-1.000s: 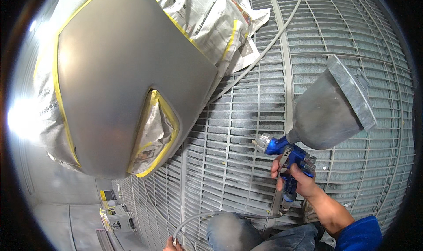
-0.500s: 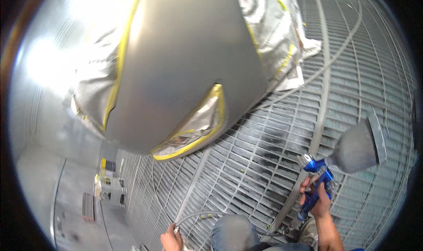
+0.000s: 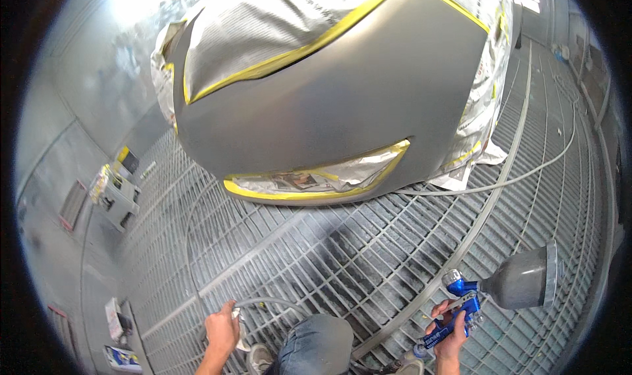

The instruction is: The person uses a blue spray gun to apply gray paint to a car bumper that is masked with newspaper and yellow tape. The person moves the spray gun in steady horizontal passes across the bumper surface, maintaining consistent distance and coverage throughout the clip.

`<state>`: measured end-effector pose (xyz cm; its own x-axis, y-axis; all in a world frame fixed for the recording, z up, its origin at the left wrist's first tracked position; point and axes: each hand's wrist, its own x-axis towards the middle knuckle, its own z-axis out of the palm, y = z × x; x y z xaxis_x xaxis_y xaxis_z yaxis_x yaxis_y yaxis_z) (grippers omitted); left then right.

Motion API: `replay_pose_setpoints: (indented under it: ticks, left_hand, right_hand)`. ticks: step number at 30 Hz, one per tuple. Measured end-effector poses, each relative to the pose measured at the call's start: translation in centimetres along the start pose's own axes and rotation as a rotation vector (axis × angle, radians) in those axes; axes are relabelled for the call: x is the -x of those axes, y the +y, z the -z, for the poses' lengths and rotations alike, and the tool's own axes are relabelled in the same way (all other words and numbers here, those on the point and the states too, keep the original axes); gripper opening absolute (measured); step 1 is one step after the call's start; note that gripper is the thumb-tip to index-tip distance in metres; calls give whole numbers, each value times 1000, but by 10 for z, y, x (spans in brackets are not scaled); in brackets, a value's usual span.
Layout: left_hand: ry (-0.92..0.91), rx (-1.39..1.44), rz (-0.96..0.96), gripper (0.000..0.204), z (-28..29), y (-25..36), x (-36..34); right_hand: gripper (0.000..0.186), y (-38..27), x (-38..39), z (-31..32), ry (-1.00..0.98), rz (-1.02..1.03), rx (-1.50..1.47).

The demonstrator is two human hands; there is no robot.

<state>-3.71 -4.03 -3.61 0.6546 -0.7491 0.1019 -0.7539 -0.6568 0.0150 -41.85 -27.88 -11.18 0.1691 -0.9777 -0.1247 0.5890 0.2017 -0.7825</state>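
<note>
My right hand (image 3: 450,339) is wrapped round the handle of a blue spray gun (image 3: 466,304). The gun's grey cup (image 3: 523,281) sticks out to the right, and its nozzle end points up and left. In my left hand (image 3: 222,327), at the lower left, is a grey air hose (image 3: 266,301), which arcs right toward my knee. A whitish scrap (image 3: 239,329) hangs beside those fingers. Ahead stands a grey car body panel (image 3: 342,108), edged with yellow masking tape (image 3: 289,60). Masking sheet (image 3: 263,36) covers the parts around it, and a taped-over opening (image 3: 316,181) sits low on the panel.
Slatted metal grating (image 3: 283,250) forms the floor. More hose (image 3: 513,185) runs out from under the car to the right. At the left are a grey step stool (image 3: 120,200) with things on it and a red-edged grey item (image 3: 72,206). My knee (image 3: 316,348) shows at the bottom.
My view has turned, so the panel appears lower and more level. The spray gun sits lower in view, and my left hand appears farther left and higher. Both hands keep their holds.
</note>
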Motion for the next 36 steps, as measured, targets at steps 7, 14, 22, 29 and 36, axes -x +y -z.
replay_pose_setpoints:
  ticks: [7,14,22,29,36]
  left_hand:
    - [20,98,44,41,-11,-15,-8]
    - [55,172,54,45,-23,-40,-21]
    - [131,252,33,32,-33,-57,-23]
    - [53,241,19,32,-36,-65,-4]
    - [-3,263,23,33,-42,-61,3]
  right_hand:
    - [48,-19,0,-51,-124,37,171]
    - [52,-52,-9,-116,-257,194,158]
    - [57,-71,0,-151,-419,288,275]
    - [62,-36,14,-145,-404,120,233]
    - [59,-33,16,-128,-396,70,240]
